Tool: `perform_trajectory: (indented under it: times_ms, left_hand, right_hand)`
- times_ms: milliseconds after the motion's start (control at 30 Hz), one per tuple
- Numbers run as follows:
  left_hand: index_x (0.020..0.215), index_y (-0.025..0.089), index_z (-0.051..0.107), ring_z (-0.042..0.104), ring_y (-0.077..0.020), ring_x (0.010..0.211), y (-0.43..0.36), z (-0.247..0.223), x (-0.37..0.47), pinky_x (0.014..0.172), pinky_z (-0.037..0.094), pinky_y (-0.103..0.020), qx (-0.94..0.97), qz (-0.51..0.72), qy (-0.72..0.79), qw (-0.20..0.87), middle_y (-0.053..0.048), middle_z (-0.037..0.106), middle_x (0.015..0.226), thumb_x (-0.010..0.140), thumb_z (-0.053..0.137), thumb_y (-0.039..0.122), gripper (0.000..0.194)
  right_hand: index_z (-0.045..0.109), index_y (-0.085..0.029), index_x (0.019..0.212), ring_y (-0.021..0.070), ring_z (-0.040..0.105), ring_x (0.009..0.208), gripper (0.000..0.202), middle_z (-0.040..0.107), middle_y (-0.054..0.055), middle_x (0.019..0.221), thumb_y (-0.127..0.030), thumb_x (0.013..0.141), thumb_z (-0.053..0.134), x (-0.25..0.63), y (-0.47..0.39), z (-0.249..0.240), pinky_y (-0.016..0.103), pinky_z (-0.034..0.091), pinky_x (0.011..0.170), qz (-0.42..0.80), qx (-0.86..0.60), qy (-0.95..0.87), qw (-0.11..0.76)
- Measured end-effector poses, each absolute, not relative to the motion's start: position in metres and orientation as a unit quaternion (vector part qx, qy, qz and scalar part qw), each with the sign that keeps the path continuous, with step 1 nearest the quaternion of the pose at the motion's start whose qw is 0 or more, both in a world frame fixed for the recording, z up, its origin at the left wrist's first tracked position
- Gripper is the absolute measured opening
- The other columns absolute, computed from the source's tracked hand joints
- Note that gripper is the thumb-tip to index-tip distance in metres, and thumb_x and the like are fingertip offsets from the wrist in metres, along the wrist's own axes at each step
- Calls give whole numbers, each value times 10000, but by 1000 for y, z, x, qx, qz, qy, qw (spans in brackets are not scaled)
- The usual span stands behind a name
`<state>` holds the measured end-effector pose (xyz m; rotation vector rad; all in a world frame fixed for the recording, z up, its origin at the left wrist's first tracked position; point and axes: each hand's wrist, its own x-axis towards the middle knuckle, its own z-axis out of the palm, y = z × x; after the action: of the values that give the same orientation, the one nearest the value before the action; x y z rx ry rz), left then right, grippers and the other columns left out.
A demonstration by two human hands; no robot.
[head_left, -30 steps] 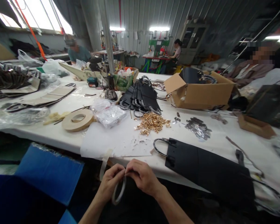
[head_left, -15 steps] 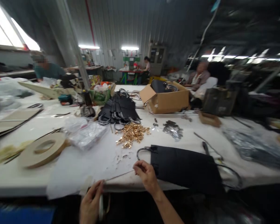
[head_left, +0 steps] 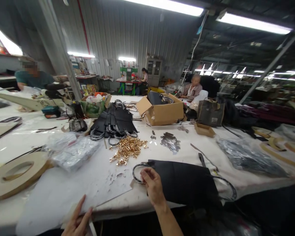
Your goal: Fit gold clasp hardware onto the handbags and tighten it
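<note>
My right hand [head_left: 152, 185] is closed in a pinch, in front of the looped handle [head_left: 135, 175] at the left end of a flat black bag piece [head_left: 184, 180]. What its fingertips hold, if anything, is too small to make out. At the table's front edge, my left hand [head_left: 77, 219] has fingers stretched apart over a white paper sheet [head_left: 64, 193]. A narrow white object [head_left: 92, 226] shows beside its fingers; I cannot tell whether the hand holds it. Gold metal fittings [head_left: 127, 148] lie in a heap beyond the sheet.
Stacked black bag pieces [head_left: 114, 119] and a cardboard box [head_left: 164, 113] stand farther back. Left are a tape roll [head_left: 36, 170] and a clear plastic packet [head_left: 75, 152]. Dark metal pieces [head_left: 170, 142] lie mid-table. Plastic-wrapped material [head_left: 248, 157] is at right. Other people sit beyond.
The thin strip stretched between my hands is no longer visible. My left hand has moved left and down, its fingers now spread. My right hand now overlaps the bag handle. The view has shifted.
</note>
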<state>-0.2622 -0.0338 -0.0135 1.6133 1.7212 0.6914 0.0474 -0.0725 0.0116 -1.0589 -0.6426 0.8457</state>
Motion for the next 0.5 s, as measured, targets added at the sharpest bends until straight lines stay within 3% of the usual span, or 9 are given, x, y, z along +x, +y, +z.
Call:
perform_trajectory:
  times_ms: [100,267,400,500]
  left_hand:
    - [1443,309,561,743,-301,708,-41,-10,-271,703,582,-397,599,235,692,326,-20,774,820,819,595,611,694]
    - [1441,354,531,737,-283,803,-66,9,-269,684,541,-371,640,188,711,224,-27,748,1040,914,492,641,602]
    - [1329,309,614,676,-197,726,-55,27,-237,658,541,-307,719,279,610,185,-15,688,971,940,503,582,488]
    - [1313,272,603,678,-186,809,-24,37,-200,729,570,-310,753,337,524,212,-33,675,1040,974,523,460,396]
  right_hand:
    - [707,-185,935,127,536,631,317,615,-10,709,-466,826,806,77,-73,8,239,440,578,344,-518,-301,723]
    - [721,-161,956,146,558,630,364,620,-4,681,-496,832,788,123,-75,-9,261,468,603,297,-593,-342,665]
    - [720,-156,965,176,593,662,407,641,15,713,-540,837,761,135,-78,-26,288,499,632,277,-625,-349,641]
    - [720,-166,965,188,602,679,408,639,13,709,-555,844,747,133,-82,-30,290,497,648,267,-642,-363,621]
